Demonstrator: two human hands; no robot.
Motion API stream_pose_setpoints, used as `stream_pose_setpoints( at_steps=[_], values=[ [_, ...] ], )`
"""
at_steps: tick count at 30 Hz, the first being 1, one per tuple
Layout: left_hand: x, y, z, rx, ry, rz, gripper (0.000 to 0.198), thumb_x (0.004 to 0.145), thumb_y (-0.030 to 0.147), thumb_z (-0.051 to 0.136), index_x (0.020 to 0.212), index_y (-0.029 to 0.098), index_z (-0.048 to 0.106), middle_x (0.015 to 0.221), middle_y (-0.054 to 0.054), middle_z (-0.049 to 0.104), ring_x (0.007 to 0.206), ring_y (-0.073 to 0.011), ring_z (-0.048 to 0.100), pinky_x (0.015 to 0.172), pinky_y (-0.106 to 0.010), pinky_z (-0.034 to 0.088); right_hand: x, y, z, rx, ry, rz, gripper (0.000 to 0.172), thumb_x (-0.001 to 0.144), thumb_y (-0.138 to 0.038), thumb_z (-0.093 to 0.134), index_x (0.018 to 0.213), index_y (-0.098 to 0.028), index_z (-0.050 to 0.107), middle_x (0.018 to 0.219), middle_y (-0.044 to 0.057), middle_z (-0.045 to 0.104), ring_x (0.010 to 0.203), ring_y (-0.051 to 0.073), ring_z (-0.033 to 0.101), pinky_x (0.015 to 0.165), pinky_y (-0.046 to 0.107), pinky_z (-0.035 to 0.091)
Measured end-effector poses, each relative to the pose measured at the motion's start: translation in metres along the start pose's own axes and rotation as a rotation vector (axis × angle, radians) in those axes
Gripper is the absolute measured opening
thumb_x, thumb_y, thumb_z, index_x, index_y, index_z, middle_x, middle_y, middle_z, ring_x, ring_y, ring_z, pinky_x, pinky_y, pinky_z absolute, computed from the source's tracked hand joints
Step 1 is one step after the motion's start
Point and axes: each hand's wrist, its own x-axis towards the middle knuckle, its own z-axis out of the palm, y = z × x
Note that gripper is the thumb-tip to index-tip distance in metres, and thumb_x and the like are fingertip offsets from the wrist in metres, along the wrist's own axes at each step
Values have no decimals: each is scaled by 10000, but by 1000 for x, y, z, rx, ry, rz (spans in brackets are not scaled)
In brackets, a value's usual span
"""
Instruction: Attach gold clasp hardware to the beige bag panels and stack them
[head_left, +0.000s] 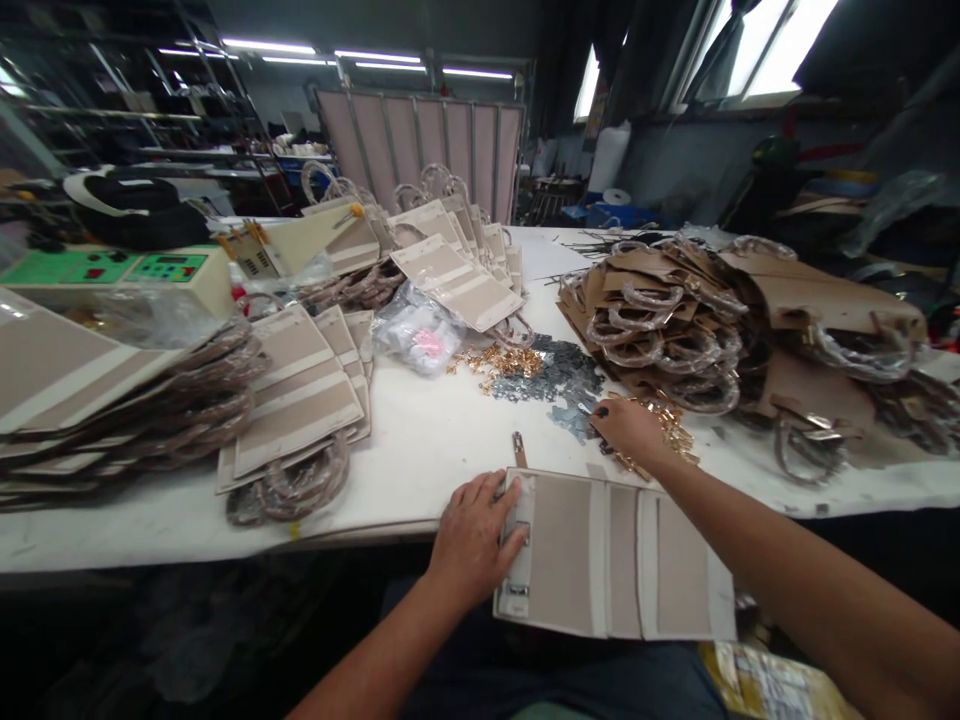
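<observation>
Right hand: fingertips down at the near end of the grey metal pieces, small dark bit showing at the tips. Can't tell if it's pinched or only touched. Palm and wrist sit over part of the gold-coloured metal pieces.

Left hand: fingers spread, laid over the left edge of the beige panel, thumb on its face. Underside hidden, so can't tell if it grips or just presses.

Panel is in front of the person, at the table's near edge, lower part extending past that edge. Off-white bands run across it; small metal fitting at its lower left corner. Narrow metal tab just beyond its upper left corner.

Further out on the white table: second gold-coloured heap beside the grey pieces, then a clear plastic bag with a pink patch inside.

Right side: stacked brown pieces with plastic-wrapped handles. Left side: fanned beige pieces, also with wrapped handles, plus a taller stack left of them. Machine with green control face behind that.

Background: pinkish partition, shelving, lit ceiling tubes.
</observation>
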Motion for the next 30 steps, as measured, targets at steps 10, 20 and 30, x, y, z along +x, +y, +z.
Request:
stream_pose_setpoints(
  at_steps=[10,20,30],
  values=[
    [2,3,2,-69,-1,-39,610,929,389,710,1501,231,571,1542,-105,578,1417,-319,491,1170,-520,418,-41,-32,-47,292,-208,-220,182,850,-311,664,894,-206,805,625,-3,692,551,156,609,544,245,395],
    [4,4,3,-146,26,-89,599,891,388,749,1459,248,619,1452,-77,648,1364,-299,529,1128,-497,454,-89,-84,-10,591,-524,-290,213,765,-256,634,855,-180,811,566,-16,642,526,151,539,524,248,386],
    [14,5,1,-233,69,-175,427,920,364,715,1333,258,717,1311,-51,733,1234,-279,607,1027,-457,496,-95,-94,-4,448,-385,-293,152,802,-178,643,827,-202,791,740,1,739,737,189,657,672,270,412]
  ],
)
